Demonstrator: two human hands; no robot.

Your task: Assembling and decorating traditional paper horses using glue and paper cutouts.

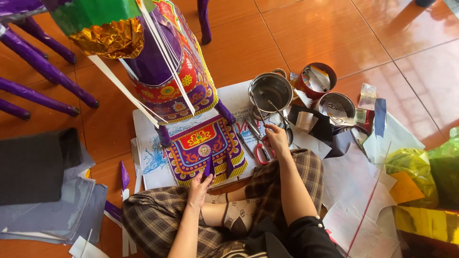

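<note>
**A:** So what was on the floor (334, 33), going from the left?

**B:** Far left there was a stack of grey and black sheets (43, 191), with purple legs (43, 71) above it. Next came the big paper figure (167, 62), purple with bright patterned trim, standing on newspaper (148, 157).

**A:** And the hands?

**B:** Left hand (200, 184) lay on the bottom edge of the panel (203, 148), that patterned flap lying flat just in front of the crossed legs. Its fingers were pressed together on a small purple strip there. Right hand (276, 138) was reaching toward the scissors (258, 143), the red-handled pair on the newspaper. Its fingers were bunched at the tips, pinching something too small to make out.

**A:** Anything past that?

**B:** A steel pot (270, 91) with a tool in it, then a red tin (315, 79) full of scraps and another steel bowl (337, 106). Far right, white paper (354, 181) and yellow-green foil (420, 172).
</note>
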